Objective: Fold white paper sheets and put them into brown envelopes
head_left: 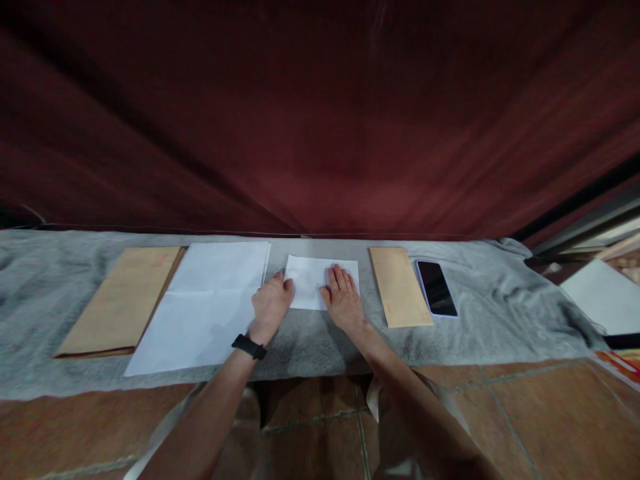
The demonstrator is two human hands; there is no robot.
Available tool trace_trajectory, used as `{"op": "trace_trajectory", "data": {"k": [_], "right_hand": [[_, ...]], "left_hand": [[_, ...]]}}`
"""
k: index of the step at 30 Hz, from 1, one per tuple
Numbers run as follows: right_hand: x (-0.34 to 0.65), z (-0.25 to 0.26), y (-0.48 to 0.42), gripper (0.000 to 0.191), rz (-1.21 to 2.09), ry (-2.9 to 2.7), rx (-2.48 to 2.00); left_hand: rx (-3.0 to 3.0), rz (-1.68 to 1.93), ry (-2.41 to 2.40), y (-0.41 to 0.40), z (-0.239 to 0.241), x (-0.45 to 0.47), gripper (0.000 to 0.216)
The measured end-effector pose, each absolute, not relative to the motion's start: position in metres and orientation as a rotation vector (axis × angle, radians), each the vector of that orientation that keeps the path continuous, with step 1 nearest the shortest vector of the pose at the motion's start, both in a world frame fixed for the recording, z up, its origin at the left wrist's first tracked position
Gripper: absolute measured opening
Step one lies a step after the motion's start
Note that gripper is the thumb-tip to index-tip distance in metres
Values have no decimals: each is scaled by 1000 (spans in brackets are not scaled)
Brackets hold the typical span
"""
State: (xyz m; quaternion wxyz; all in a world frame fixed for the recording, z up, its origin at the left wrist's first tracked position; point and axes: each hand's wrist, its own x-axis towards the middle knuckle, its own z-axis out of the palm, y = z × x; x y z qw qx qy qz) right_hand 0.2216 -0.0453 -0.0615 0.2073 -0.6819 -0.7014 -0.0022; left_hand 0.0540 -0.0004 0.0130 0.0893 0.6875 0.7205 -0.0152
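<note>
A small folded white paper [313, 277] lies on the grey cloth [480, 320] in front of me. My right hand [343, 297] lies flat on the paper's right part, fingers stretched out. My left hand [270, 303] rests at the paper's left edge with the fingers curled in, touching that edge; a black band sits on its wrist. Whether the left fingers pinch the edge I cannot tell.
A stack of white sheets [205, 307] lies to the left, and a large brown envelope [125, 297] beyond it. A smaller brown envelope [400, 287] and a dark phone [436, 288] lie to the right. A maroon curtain [320, 113] hangs behind. Tiled floor [540, 420] below.
</note>
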Motion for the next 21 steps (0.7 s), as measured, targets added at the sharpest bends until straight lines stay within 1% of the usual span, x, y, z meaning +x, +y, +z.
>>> {"op": "trace_trajectory", "data": {"k": [9, 13, 15, 18, 21], "right_hand": [[224, -64, -49, 57, -59, -2011, -1932], [223, -64, -49, 56, -56, -2021, -1937], [222, -62, -49, 56, -38, -2029, -1953], [222, -58, -49, 55, -2, -2051, -1979], [222, -56, -49, 52, 28, -2088, -1992]], "left_hand": [[2237, 102, 2218, -6, -12, 52, 45], [2354, 246, 2197, -5, -17, 50, 36], [2468, 389, 2103, -5, -19, 53, 35], [2580, 605, 1778, -5, -26, 67, 43], [2607, 583, 1498, -8, -37, 90, 51]]}}
